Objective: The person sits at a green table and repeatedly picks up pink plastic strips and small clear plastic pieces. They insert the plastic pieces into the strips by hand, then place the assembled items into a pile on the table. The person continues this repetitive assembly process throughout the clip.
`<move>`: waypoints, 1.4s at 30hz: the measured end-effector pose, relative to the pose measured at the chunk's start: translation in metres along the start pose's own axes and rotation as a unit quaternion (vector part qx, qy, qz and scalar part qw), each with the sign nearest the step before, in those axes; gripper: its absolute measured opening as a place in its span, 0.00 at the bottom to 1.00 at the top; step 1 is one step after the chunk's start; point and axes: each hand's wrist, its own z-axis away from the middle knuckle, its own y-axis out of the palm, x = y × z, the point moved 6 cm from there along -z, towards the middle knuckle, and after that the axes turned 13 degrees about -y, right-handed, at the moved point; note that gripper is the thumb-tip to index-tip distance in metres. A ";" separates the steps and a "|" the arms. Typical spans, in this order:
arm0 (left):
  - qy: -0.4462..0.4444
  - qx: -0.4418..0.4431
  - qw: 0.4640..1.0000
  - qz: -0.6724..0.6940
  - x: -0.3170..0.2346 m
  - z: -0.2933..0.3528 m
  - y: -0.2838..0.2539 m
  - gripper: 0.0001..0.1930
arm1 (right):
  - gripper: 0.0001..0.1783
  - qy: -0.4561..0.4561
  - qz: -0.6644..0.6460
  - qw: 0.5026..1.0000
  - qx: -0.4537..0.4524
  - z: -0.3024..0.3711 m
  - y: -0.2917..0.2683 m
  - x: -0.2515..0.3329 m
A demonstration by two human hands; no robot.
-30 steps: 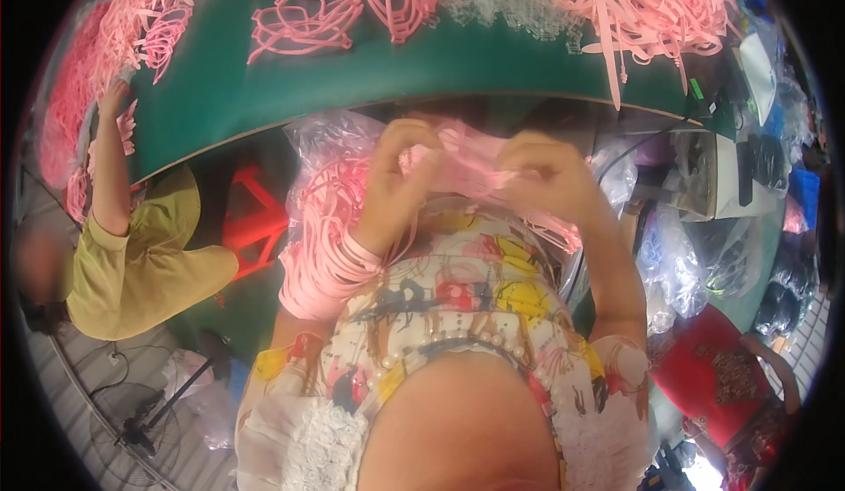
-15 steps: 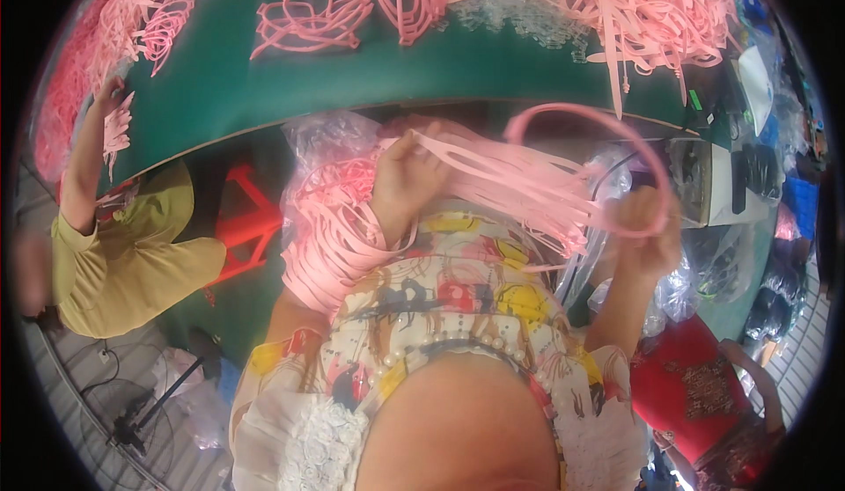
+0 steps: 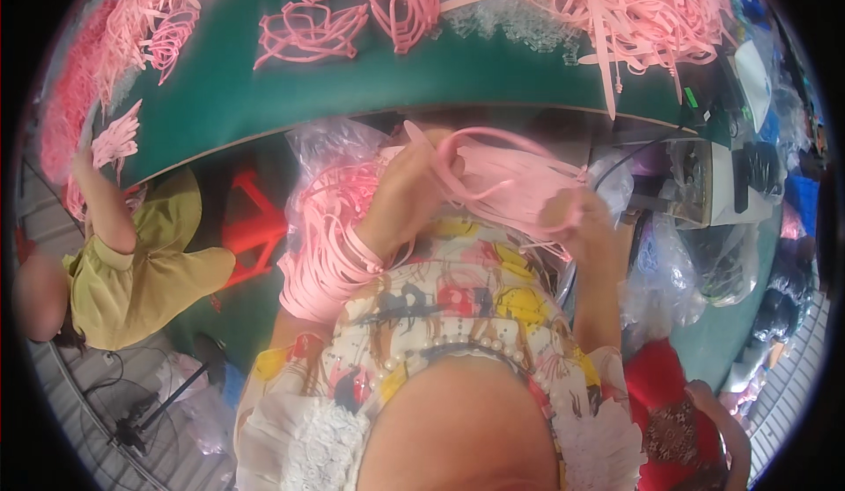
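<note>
Hands [image 3: 407,194] drew closer; red stool [image 3: 264,230] left of pink straps [image 3: 506,183].

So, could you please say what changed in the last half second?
The right hand swung back left, and the pink loop moved left, beside the left hand. A co-worker's hand came lower at picture left. Blur hides any change in the right grip. The left hand's position, the coiled pink straps and the pink pile barely changed.

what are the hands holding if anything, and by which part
The left hand holds a bundle of pink straps near its left end; the right hand is blurred at the other end, so its grip cannot be told.
</note>
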 end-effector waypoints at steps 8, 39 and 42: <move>-0.031 0.008 0.999 0.001 0.004 0.001 0.012 0.12 | 0.33 -0.131 0.511 0.848 0.045 -0.012 0.026 0.017; -0.023 -0.081 0.949 -0.304 0.010 0.007 0.020 0.23 | 0.37 -0.140 0.391 0.909 0.047 -0.032 0.042 -0.008; 0.031 -0.083 0.919 -0.383 -0.003 0.009 0.033 0.20 | 0.36 -0.169 0.453 0.872 0.079 -0.034 0.042 -0.009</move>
